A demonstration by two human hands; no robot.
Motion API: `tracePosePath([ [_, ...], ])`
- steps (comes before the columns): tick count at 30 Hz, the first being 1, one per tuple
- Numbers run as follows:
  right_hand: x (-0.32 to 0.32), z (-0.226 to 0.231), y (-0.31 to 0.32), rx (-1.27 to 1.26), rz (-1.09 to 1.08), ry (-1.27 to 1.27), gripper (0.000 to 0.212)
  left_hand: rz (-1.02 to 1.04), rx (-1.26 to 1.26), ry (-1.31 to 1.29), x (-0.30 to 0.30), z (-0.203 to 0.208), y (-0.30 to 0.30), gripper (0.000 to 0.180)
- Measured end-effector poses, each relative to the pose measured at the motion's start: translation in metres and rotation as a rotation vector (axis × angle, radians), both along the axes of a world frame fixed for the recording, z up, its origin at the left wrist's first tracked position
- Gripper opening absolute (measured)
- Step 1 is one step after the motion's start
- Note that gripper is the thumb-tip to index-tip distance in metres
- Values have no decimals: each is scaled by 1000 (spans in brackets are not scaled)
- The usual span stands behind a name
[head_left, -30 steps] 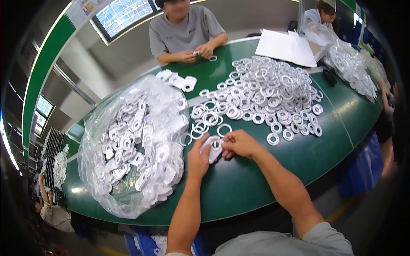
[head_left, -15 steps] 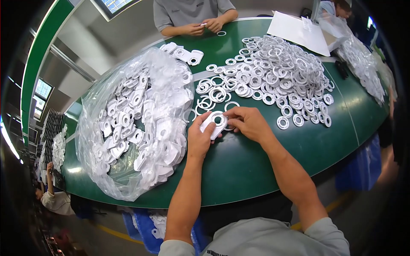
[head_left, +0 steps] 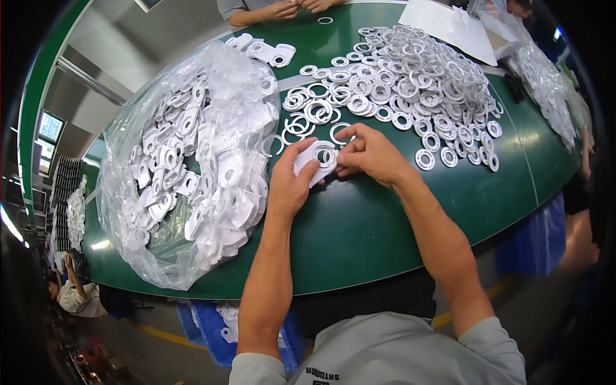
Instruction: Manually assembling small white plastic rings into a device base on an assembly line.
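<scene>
My left hand is closed around a white flat plastic part with a round hole, its thumb lying across the front face. Over that hole sits a white ring, which looks slightly tilted. My right hand has its fingers bent and pinched at the ring's right edge; the fingertips partly hide the contact. Just beyond my hands, loose white rings lie on the green table. To the left is a large clear plastic bag full of similar white parts.
A big heap of white rings spreads over the right far side. Across the table are another person's hands. White sheets and more clear bagging lie at the far right. Below the near edge is a blue bin.
The view has shifted, so the table's contents sit higher and further left. My right fingers have moved from the part's upper right side to pinch at the ring's right edge.
</scene>
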State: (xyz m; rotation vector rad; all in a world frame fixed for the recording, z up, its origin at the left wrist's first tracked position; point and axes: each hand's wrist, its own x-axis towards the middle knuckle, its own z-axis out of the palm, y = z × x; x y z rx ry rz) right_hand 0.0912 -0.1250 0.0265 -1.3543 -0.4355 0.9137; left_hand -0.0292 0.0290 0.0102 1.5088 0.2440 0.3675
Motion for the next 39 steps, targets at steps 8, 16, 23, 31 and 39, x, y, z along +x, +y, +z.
tracePosePath([
  [8, 2, -14, 1, 11, 2, 0, 29, 26, 8, 6, 1, 2, -9, 64],
  [16, -13, -5, 3, -101, -81, -793, 22, 64, -171, 76, 0, 5, -4, 51],
  [23, -10, -4, 7, -89, -99, -1078, 17, 77, -135, 100, 1, 6, -6, 47],
  [31, -4, -1, 1, -70, -6, -349, 16, -59, -139, 91, -3, 2, -1, 45],
  [39, -2, -12, 4, -57, 19, -105, 23, -25, 37, 82, 1, 3, -11, 46],
])
